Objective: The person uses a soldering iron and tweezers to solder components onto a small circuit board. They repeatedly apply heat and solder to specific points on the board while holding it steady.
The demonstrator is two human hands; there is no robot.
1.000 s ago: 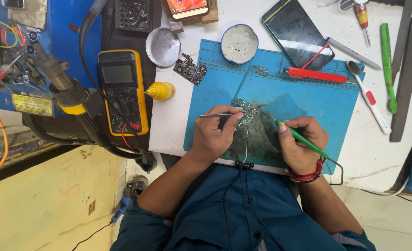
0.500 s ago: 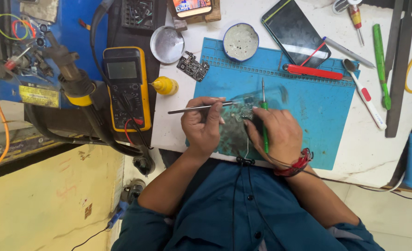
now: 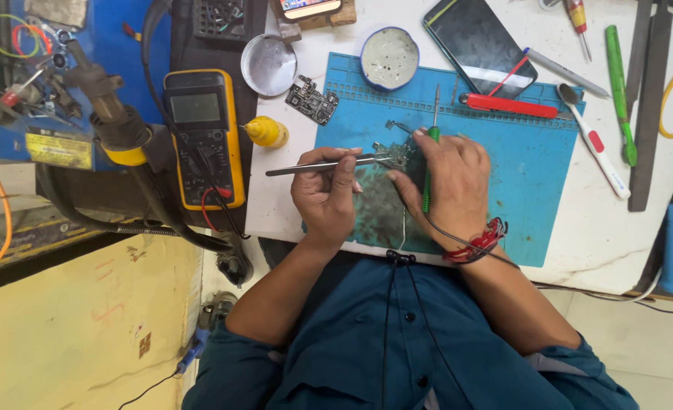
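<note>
While a small, dull circuit board [image 3: 394,156] lies on the ribbed blue mat [image 3: 534,182] at frame centre, the left hand [image 3: 327,193] pinches slim steel tweezers [image 3: 314,165] touching it, and the right hand [image 3: 446,182] grips a green-handled soldering iron [image 3: 430,163], fingers curled closed.

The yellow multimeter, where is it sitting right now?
In the head view the yellow multimeter lies left of the blue mat, beside the small yellow bottle and beyond the left hand.
</note>
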